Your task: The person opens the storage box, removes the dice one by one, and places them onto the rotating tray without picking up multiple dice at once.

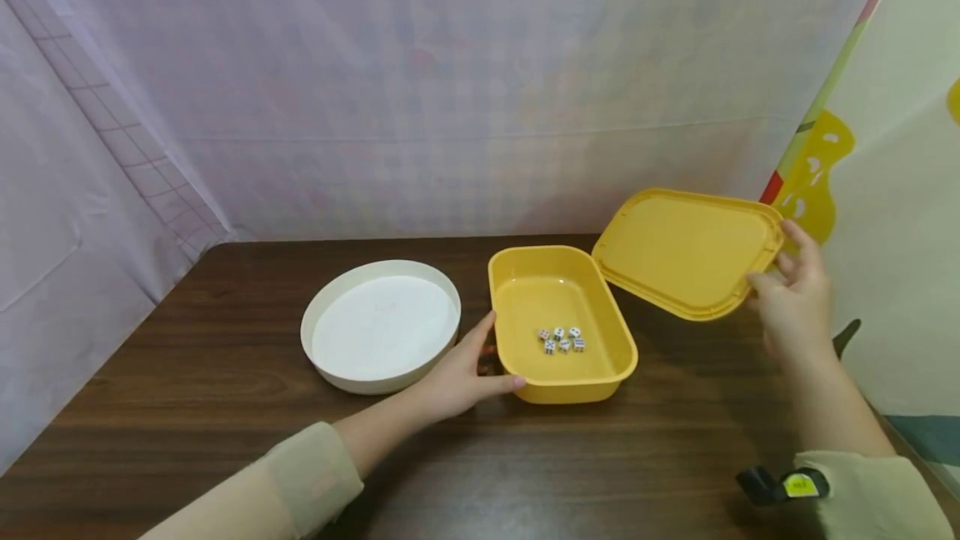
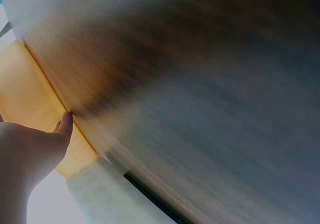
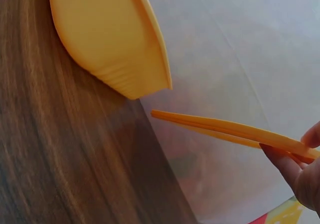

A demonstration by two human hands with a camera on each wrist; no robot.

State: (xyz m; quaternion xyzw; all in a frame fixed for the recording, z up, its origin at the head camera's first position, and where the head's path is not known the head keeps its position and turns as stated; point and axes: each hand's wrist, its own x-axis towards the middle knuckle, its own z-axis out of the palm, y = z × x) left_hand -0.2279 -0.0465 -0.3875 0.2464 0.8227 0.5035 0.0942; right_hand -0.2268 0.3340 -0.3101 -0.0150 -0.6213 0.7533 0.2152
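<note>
Right of the box [image 1: 557, 305], the right hand [image 1: 797, 307] pinches the lid [image 1: 686, 252], which extends leftward; the left hand [image 1: 459, 382] grips the box's corner

A curtained-off place, home or studio one cannot tell; a dark wood-grain bench [image 1: 585, 465] lies beneath the hands [image 1: 456, 380]; a pale checked curtain [image 1: 420, 107] hangs beyond them, a grid-lined sheet [image 1: 112, 119] to their left, a yellow-printed sheet [image 1: 892, 273] to their right.
</note>
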